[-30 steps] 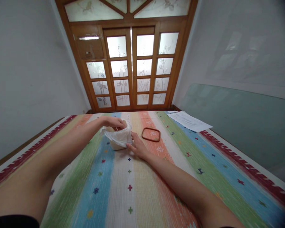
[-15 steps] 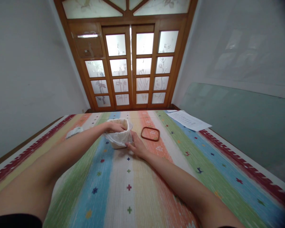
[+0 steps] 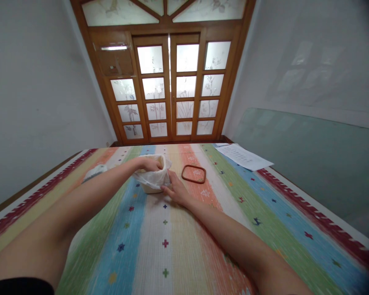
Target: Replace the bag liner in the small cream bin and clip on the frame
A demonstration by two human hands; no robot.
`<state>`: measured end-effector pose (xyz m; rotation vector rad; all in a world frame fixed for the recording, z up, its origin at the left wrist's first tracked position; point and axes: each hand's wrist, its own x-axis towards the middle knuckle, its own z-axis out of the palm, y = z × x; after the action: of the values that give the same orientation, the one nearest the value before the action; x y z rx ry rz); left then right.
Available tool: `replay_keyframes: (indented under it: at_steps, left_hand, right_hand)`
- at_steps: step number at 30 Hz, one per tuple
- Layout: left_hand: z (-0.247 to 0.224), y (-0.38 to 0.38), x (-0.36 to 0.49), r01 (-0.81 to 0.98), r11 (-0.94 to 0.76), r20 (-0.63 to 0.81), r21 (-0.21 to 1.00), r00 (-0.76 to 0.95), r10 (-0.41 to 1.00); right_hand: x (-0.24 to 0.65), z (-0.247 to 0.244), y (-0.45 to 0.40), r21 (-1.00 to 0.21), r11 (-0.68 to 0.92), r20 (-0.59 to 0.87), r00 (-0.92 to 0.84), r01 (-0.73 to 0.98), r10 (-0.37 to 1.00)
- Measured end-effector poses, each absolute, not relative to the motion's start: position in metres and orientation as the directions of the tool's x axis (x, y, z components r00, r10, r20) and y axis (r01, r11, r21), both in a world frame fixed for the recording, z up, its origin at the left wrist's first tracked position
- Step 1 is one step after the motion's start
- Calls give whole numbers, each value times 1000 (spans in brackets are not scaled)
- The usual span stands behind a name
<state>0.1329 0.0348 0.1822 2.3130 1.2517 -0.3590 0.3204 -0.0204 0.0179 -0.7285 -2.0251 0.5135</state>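
Note:
A small cream bin [image 3: 151,189] stands on the striped tablecloth, with a thin white plastic bag [image 3: 153,179] lining it and folded over its rim. My left hand [image 3: 150,164] reaches down inside the bin; its fingertips are hidden there. Against the right side of the bin rests my right hand [image 3: 176,189], its thumb and fingers spread on the bag and the wall. Just right of that hand, a brown rounded rectangular ring [image 3: 194,174] lies flat on the cloth.
Printed white sheets [image 3: 243,156] lie at the far right of the table [image 3: 153,246]. A crumpled whitish bag [image 3: 94,172] is at the left, partly behind my left forearm. Wooden doors with glass panes stand beyond.
My left hand has shifted slightly inside the bin, and the bag's front fold hangs a little differently. My right hand stays against the bin's side.

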Motion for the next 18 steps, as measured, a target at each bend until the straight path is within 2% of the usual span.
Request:
replay_keyframes:
  at_steps: [4,7,10,12,18]
  left_hand:
    - [197,27,135,812,-584,-346,5,549,761]
    - [198,23,135,835,-536,-180,-124,512,840]
    - [188,26,134,867,-478,-81,-138,471,878]
    - [179,30,134,867,-485,-75,-116,480,874]
    - [168,42,131,844,-536,-211,-13,522,826]
  right_hand:
    - [320,16,-20,-592,750,623,-423,295,658]
    - [319,15,-20,-588,750,625,-417,303,660]
    - [319,14,-19,-589,746,623,-413,311,664]
    - [319,14,-19,-587,748,627,-411,309,662]
    - [319,15,-19,-582,756,634,-416,300,653]
